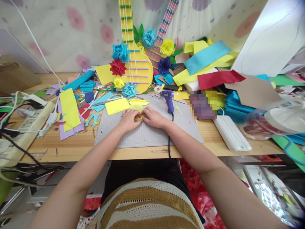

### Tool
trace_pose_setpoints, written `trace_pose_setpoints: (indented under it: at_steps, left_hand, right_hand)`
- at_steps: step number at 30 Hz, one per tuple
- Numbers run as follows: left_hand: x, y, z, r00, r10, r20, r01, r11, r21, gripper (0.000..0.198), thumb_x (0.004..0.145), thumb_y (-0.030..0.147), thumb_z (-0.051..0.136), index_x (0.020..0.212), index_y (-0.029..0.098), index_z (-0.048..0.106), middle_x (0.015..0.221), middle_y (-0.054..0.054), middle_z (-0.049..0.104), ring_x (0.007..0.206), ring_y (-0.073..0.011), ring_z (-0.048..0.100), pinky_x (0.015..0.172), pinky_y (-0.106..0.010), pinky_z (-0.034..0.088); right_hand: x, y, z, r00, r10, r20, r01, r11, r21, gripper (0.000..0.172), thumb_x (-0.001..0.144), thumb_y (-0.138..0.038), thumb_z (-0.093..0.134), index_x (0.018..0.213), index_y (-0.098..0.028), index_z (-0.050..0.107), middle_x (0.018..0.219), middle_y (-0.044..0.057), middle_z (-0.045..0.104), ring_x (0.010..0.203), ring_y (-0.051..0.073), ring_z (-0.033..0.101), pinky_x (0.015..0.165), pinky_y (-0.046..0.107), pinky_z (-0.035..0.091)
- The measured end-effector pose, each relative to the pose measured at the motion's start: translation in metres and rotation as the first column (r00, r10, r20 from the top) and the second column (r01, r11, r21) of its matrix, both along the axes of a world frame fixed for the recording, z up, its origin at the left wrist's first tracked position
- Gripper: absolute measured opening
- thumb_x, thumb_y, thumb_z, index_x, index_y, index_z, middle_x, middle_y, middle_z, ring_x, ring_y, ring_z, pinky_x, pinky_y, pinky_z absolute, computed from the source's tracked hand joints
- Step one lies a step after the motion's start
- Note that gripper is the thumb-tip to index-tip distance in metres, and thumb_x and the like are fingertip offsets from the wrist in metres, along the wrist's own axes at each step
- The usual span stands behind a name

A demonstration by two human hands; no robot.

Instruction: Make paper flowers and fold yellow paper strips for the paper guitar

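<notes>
My left hand and my right hand meet over the grey cutting mat. Between them is a small piece of yellow paper, its near edge pinched by the fingers of both hands. Part of that paper is hidden under the fingers. Just left of it lies a flat yellow paper rectangle, with scissors behind. A blue glue gun rests on the mat right of my right hand, its black cord running down past the table edge.
Behind the mat lean a yellow paper guitar shape and a pink one, with paper flowers. Coloured paper sheets pile up at the back right. A white power strip lies right; another strip with cables stands left.
</notes>
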State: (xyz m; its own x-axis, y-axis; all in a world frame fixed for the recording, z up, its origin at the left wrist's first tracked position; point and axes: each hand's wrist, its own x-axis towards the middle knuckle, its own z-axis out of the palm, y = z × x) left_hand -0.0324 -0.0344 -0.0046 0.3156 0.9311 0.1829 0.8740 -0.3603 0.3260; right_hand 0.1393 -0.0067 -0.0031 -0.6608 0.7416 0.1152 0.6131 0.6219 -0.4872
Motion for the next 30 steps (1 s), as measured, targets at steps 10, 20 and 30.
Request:
trace_pose_setpoints:
  at_steps: [10, 20, 30]
  left_hand:
    - [0.0, -0.001, 0.003, 1.0, 0.01, 0.03, -0.009, 1.0, -0.026, 0.016, 0.074, 0.034, 0.06, 0.078, 0.02, 0.055, 0.082, -0.003, 0.062, 0.086, -0.0218, 0.053, 0.079, -0.037, 0.032]
    - [0.001, -0.001, 0.004, 0.999, 0.027, 0.045, -0.026, 0.999, -0.035, 0.016, 0.074, 0.035, 0.059, 0.08, 0.02, 0.056, 0.081, -0.002, 0.062, 0.086, -0.0217, 0.053, 0.081, -0.037, 0.032]
    - [0.001, -0.002, 0.003, 0.998, 0.037, 0.058, -0.035, 0.999, -0.03, 0.024, 0.074, 0.036, 0.06, 0.089, 0.019, 0.054, 0.08, -0.002, 0.062, 0.085, -0.0219, 0.053, 0.082, -0.038, 0.033]
  right_hand:
    - [-0.008, 0.005, -0.012, 0.974, -0.222, 0.04, 0.219, 0.973, 0.067, 0.025, 0.084, -0.013, 0.037, 0.107, -0.016, 0.047, 0.113, 0.012, 0.047, 0.092, 0.018, 0.053, 0.077, 0.032, 0.044]
    - [-0.008, 0.002, -0.004, 0.972, -0.232, 0.022, 0.231, 0.972, 0.045, 0.025, 0.083, -0.027, 0.05, 0.104, -0.015, 0.046, 0.11, 0.011, 0.048, 0.093, 0.017, 0.053, 0.075, 0.029, 0.044]
    - [-0.009, 0.0, -0.003, 0.973, -0.227, 0.044, 0.223, 0.972, 0.078, 0.023, 0.083, -0.026, 0.049, 0.105, -0.016, 0.047, 0.111, 0.011, 0.049, 0.09, 0.018, 0.054, 0.071, 0.029, 0.045]
